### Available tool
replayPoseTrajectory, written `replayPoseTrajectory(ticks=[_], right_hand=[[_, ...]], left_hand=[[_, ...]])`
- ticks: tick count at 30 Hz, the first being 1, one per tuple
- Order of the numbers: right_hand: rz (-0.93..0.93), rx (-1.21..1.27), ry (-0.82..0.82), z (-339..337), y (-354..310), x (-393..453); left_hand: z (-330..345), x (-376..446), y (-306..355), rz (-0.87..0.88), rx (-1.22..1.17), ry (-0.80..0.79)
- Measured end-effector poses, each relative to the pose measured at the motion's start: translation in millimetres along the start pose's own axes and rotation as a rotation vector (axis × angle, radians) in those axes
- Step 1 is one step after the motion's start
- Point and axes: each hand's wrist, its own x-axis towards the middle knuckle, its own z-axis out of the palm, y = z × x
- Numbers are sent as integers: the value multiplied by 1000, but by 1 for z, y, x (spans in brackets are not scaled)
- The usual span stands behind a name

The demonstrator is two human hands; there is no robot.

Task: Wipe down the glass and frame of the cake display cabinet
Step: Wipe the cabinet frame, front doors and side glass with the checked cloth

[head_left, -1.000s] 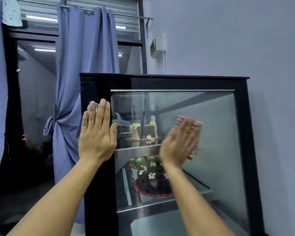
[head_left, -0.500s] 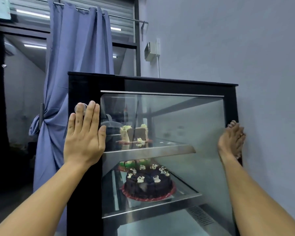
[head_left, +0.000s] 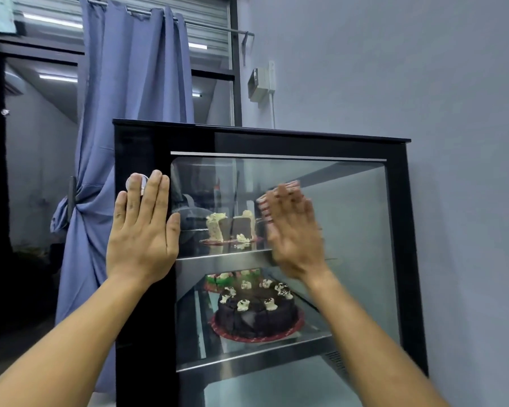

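Item: cake display cabinet [head_left: 400, 230], black frame, standing against the grey wall [head_left: 423, 69]. Glass [head_left: 353, 230] fills the front inside the frame.

Left hand [head_left: 143, 230]: mine, fingers straight and together, palm flat on the frame's left upright. Fingertips overlap a small round silver disc [head_left: 134, 181] on that upright; the thumb lies at the glass's left edge. Holds nothing.

Right hand [head_left: 296, 233]: mine, blurred, fingers extended, pressing a cloth [head_left: 265, 204] flat to the glass in the upper middle of the pane. The cloth looks pink-striped, though blur makes the pattern uncertain. Only its upper left edge shows past my fingers.

Upper shelf [head_left: 224, 254]: cake slices [head_left: 231, 227] with cream on a plate, toward the left side.

Lower shelf [head_left: 247, 359]: dark chocolate cake [head_left: 254, 315] with white cream dollops on a red board, near the front edge. Behind it, toward the back left corner, a green and red cake [head_left: 222, 279], partly hidden.

Left of the cabinet: blue curtain [head_left: 124, 113], tied at mid height.
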Motion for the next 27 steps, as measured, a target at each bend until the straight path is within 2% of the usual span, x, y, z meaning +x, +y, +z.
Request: replayPoseTrajectory(ticks=[2, 4, 6, 7, 8, 9, 11, 13, 15, 17, 18, 20, 23, 25, 26, 27], right_hand=[[204, 8, 41, -3, 53, -5], [629, 116, 66, -10, 90, -20], [1007, 198, 118, -11, 86, -25], [1078, 201, 146, -8, 67, -23], [1044, 185, 175, -4, 39, -19], [922, 170, 202, 0, 6, -14], [478, 154, 181, 10, -67, -7], [47, 157, 70, 18, -124, -15], [-203, 173, 57, 18, -131, -19], [-268, 134, 81, 15, -88, -15], [-212, 101, 68, 14, -54, -15], [62, 31, 78, 6, 26, -20], [779, 131, 121, -16, 128, -50], [1237, 255, 123, -22, 137, -63], [1356, 260, 128, -20, 119, -63], [1368, 228, 144, -16, 92, -58]], left_hand=[[-1, 0, 0, -2, 6, 1], [0, -1, 1, -5, 2, 5], [0, 1, 2, -16, 2, 3], [-1, 1, 3, -18, 4, -3], [-1, 0, 4, -19, 8, -8], [-1, 0, 3, -21, 10, -12], [-2, 1, 2, -24, 6, -24], [-3, 1, 0, -18, -8, -25], [-4, 1, -1, -9, -9, -17], [-4, 0, 0, -11, -9, -9], [-4, 0, 0, -13, -7, -9], [-3, 0, 0, -18, -8, -6], [-4, 0, 3, -27, -2, -1], [-3, 0, 4, -31, 3, 0], [-3, 0, 4, -32, 4, -6], [-3, 0, 4, -33, -1, -9]])
